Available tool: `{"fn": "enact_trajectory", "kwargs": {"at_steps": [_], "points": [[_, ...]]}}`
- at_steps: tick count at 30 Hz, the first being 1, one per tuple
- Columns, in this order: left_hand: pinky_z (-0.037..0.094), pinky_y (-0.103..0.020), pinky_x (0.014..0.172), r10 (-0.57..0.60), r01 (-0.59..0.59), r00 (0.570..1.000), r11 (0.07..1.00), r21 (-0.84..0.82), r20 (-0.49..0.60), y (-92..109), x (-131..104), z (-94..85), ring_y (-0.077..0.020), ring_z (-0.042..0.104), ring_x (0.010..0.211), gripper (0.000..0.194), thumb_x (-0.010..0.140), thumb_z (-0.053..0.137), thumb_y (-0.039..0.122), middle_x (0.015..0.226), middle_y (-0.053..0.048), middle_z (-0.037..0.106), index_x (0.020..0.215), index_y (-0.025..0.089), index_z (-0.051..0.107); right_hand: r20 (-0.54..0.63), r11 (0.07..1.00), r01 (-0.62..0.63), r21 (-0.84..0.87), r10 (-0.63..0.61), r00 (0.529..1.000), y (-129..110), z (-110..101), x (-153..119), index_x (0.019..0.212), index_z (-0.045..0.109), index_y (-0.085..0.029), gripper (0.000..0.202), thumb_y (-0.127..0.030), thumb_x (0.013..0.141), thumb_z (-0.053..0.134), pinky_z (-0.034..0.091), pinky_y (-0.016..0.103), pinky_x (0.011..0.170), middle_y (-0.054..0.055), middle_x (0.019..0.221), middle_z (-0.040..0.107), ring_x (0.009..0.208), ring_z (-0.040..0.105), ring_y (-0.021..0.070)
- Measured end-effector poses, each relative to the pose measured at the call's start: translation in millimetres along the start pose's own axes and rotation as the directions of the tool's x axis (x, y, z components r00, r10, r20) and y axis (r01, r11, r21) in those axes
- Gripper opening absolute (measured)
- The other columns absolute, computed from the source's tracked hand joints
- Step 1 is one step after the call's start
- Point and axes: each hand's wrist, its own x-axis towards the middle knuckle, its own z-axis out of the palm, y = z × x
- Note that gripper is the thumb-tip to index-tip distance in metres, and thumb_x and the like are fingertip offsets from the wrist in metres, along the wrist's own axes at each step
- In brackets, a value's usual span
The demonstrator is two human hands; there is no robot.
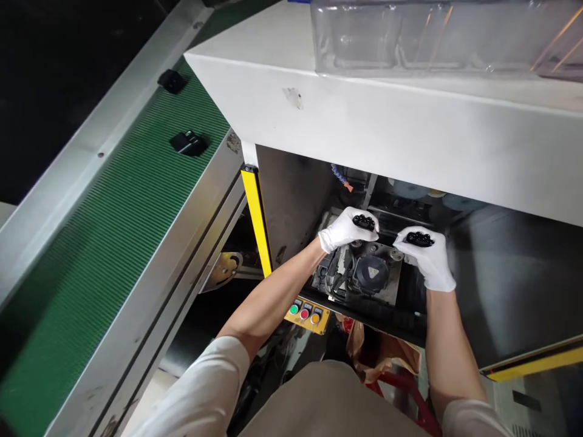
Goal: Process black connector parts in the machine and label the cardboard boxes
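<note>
My left hand [348,230], in a white glove, is closed around a small glossy black part [364,223] with rounded bumps. A similar black part [419,239] sits in the grip of my right hand [428,255], gloved in white too. Both hands are inside the machine's opening, a short gap between them, above a metal plate with a round black unit [371,273] that bears a triangle mark. The undersides of both held parts are hidden by the gloves.
A green ribbed conveyor [113,230] runs along the left, carrying two black pieces [189,143] [172,81]. A white machine cover [387,127] overhangs the opening. Yellow bars [257,218] flank it; a yellow button box [307,314] and brown paper bag [382,355] are below.
</note>
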Motion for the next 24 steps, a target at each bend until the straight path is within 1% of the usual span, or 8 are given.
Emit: {"fn": "enact_trajectory", "kwargs": {"at_steps": [4, 8, 12, 14, 16, 18, 21, 24], "points": [[0.047, -0.025, 0.069, 0.153, -0.186, 0.976, 0.958, -0.218, -0.157, 19, 10, 1.2, -0.0106, 0.059, 0.067, 0.026, 0.062, 0.091, 0.027, 0.071, 0.001, 0.067, 0.073, 0.013, 0.072, -0.132, 0.979, 0.185, 0.085, -0.173, 0.976, -33, 3, 12, 0.081, 0.076, -0.021, 0.018, -0.019, 0.066, 0.087, 0.056, 0.031, 0.071, -0.001, 0.077, 0.072, 0.073, 0.068, 0.0168], [0.051, -0.029, 0.079, 0.193, -0.235, 0.958, 0.953, -0.194, -0.214, 51, -25, 13.8, -0.0137, 0.064, 0.076, 0.035, 0.067, 0.093, 0.031, 0.081, -0.002, 0.071, 0.091, 0.014, 0.075, 0.247, 0.976, 0.092, -0.195, -0.042, 0.968, -80, 17, -7, 0.09, 0.079, -0.019, 0.025, -0.024, 0.068, 0.09, 0.055, 0.033, 0.072, 0.004, 0.083, 0.076, 0.075, 0.069, 0.0198], [0.052, -0.034, 0.083, 0.068, -0.149, 0.96, 0.945, -0.291, -0.272, 43, -160, 24.5, -0.0182, 0.065, 0.079, 0.036, 0.09, 0.072, 0.05, 0.079, -0.007, 0.069, 0.084, 0.014, 0.069, 0.502, 0.994, -0.094, 0.061, 0.051, 0.863, -62, 61, -80, 0.088, 0.074, -0.021, 0.018, -0.039, 0.088, 0.071, 0.052, 0.038, 0.072, 0.005, 0.077, 0.072, 0.072, 0.067, 0.0233], [0.051, -0.034, 0.079, -0.089, -0.049, 0.924, 0.937, -0.346, -0.372, 17, -253, 34.6, -0.0193, 0.064, 0.076, 0.046, 0.092, 0.066, 0.059, 0.078, -0.009, 0.068, 0.08, 0.014, 0.067, 0.641, 0.935, -0.352, 0.046, 0.242, 0.728, -23, 94, -131, 0.084, 0.07, -0.023, 0.022, -0.041, 0.093, 0.062, 0.05, 0.037, 0.068, 0.003, 0.068, 0.067, 0.065, 0.063, 0.0217], [0.051, -0.035, 0.077, -0.3, 0.073, 0.774, 0.917, -0.392, -0.557, -16, -350, 49.5, -0.0191, 0.063, 0.074, 0.047, 0.09, 0.067, 0.06, 0.078, -0.009, 0.069, 0.085, 0.014, 0.065, 0.719, 0.856, -0.491, -0.161, 0.442, 0.536, 19, 130, -185, 0.067, 0.061, -0.024, 0.037, -0.046, 0.096, 0.057, 0.049, 0.037, 0.068, 0.002, 0.061, 0.061, 0.062, 0.06, 0.0212], [0.051, -0.034, 0.074, -0.464, 0.181, 0.487, 0.883, -0.434, -0.74, -46, -445, 66.4, -0.0185, 0.063, 0.072, 0.047, 0.081, 0.079, 0.057, 0.081, -0.006, 0.07, 0.094, 0.015, 0.065, 0.762, 0.805, -0.482, -0.346, 0.541, 0.355, 53, 166, -235, 0.065, 0.058, -0.023, 0.042, -0.051, 0.096, 0.057, 0.05, 0.036, 0.073, 0.003, 0.066, 0.063, 0.067, 0.061, 0.0207], [0.052, -0.036, 0.08, -0.441, 0.295, 0.053, 0.864, -0.408, -0.896, -76, -576, 87.8, -0.0226, 0.067, 0.081, 0.048, 0.073, 0.084, 0.054, 0.087, -0.007, 0.073, 0.093, 0.014, 0.067, 0.852, 0.844, -0.24, -0.48, 0.513, 0.101, 73, 223, -290, 0.084, 0.065, -0.021, 0.03, -0.05, 0.088, 0.07, 0.051, 0.034, 0.079, 0.003, 0.086, 0.07, 0.084, 0.064, 0.0214], [0.053, -0.04, 0.093, -0.325, 0.244, -0.22, 0.895, -0.374, -0.92, -95, -683, 93.2, -0.0266, 0.069, 0.096, 0.05, 0.071, 0.084, 0.053, 0.102, -0.009, 0.076, 0.099, 0.014, 0.069, 0.909, 0.919, 0.087, -0.385, 0.394, -0.138, 62, 296, -336, 0.093, 0.069, -0.019, 0.029, -0.047, 0.085, 0.075, 0.051, 0.034, 0.083, 0.005, 0.094, 0.073, 0.09, 0.065, 0.0226]]}}
